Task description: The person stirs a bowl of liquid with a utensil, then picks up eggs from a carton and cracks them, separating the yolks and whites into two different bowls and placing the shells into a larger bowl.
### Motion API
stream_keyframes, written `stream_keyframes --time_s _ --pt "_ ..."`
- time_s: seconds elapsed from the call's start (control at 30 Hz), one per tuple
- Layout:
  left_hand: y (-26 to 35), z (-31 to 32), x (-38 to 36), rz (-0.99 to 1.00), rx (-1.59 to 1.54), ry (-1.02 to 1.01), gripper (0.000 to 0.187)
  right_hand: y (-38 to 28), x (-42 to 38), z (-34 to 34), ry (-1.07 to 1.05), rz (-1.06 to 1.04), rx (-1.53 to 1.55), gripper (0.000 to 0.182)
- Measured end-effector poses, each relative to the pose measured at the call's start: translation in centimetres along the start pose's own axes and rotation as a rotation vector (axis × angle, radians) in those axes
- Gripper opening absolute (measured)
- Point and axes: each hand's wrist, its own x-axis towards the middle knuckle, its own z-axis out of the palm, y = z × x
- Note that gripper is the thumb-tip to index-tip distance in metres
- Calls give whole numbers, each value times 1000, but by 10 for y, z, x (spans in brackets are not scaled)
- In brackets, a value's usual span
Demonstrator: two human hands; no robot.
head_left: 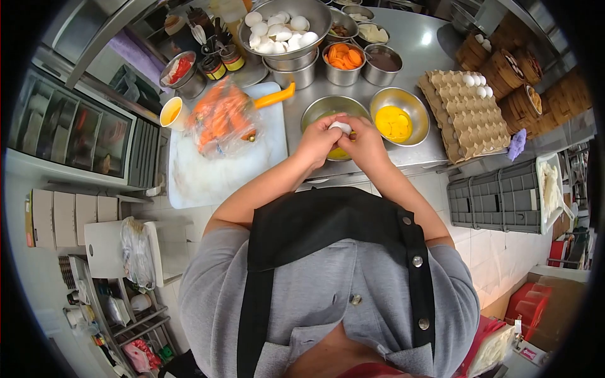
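Both of my hands meet over a metal bowl (313,111) at the counter's front edge. My left hand (320,136) and my right hand (364,140) have their fingers closed around a white egg (341,127). Whether its shell is whole or split I cannot make out. Some yellow liquid shows in the bowl beneath, mostly hidden by the hands. Just right of it stands a second metal bowl (420,118) with several yolks (392,123) in it.
Egg cartons (463,120) with several white eggs (481,88) lie to the right. Behind are a large bowl of eggshells (287,39) and a pot of sliced carrots (344,57). A cutting board (208,179) at left bears bagged carrots (220,116) and an orange-handled tool (275,97).
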Motion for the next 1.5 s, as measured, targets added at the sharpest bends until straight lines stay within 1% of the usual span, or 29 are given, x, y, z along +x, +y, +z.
stream_keyframes --time_s 0.13,0.2,0.27,0.3,0.37,0.4,0.43,0.47,0.5,0.57,0.6,0.67,0.7,0.77,0.83,0.9,0.93,1.0,1.03,1.1,1.13,1.2,1.23,1.27,1.3,1.37,1.4,1.47,1.5 --pt "2 -2 5 -41 29 -7 39 3 1 0 18 33 23 34" --pt "6 3 4 -100 50 -2 40 9 2 -1 19 41 43 35" --pt "9 4 3 -98 34 -18 39 14 4 -1 -44 139 72 38" --pt "10 4 3 -95 16 -32 38 12 5 -5 -44 138 73 38" --pt "14 0 4 -117 19 -60 37 9 8 -16 -209 321 176 38" --pt "16 -2 5 -141 20 -88 37 18 8 -15 -207 321 180 38" --pt "18 -5 7 -142 24 -88 37 34 8 -10 -182 317 377 38" --pt "20 -8 9 -170 19 -94 37 34 9 -9 -156 309 574 38" --pt "23 -10 10 -198 14 -101 37 34 9 -12 -154 307 576 38" --pt "34 -14 8 -210 -17 -133 37 30 9 -20 -182 501 862 39" --pt "41 -15 6 -223 -51 -163 38 29 9 -21 -181 499 864 39" --pt "51 -17 0 -213 -93 -186 38 31 10 -25 -182 580 1071 40" --pt "54 -18 -2 -204 -139 -210 38 32 11 -27 -184 579 1072 40" --pt "58 -21 -5 -178 -144 -201 39 34 13 -30 -194 516 1258 38" --pt "54 -24 -3 -154 -150 -193 40 36 17 -32 -157 483 1256 38" --pt "43 -28 1 -28 46 -25 39 31 20 -35 -123 450 1251 39" --pt "37 -29 3 -25 44 -25 39 26 22 -38 -90 419 1199 39" --pt "30 -23 2 125 285 82 43 22 26 -42 -56 388 1143 39" --pt "29 -21 3 125 283 80 43 22 28 -43 -49 355 1073 40" --pt "30 -14 2 112 104 -10 51 20 31 -45 -45 324 999 40" --pt "32 -8 1 113 101 -10 51 17 32 -46 -32 304 950 39" --pt "37 3 -1 123 -143 -61 53 16 34 -44 -23 283 899 39" --pt "34 2 1 124 -146 -62 53 17 35 -41 -8 229 806 38" --pt "32 1 4 128 -219 -87 53 15 36 -40 7 175 712 37" --pt "29 1 7 132 -292 -113 54 13 36 -40 8 176 708 37" --pt "26 2 10 141 -337 -122 52 5 36 -40 20 153 531 38" --pt "26 3 11 150 -379 -129 50 3 36 -41 21 154 527 38" --pt "26 4 11 153 -392 -126 50 1 37 -42 52 -3 281 36" --pt "27 4 11 157 -402 -122 49 -3 37 -43 53 -2 278 36"
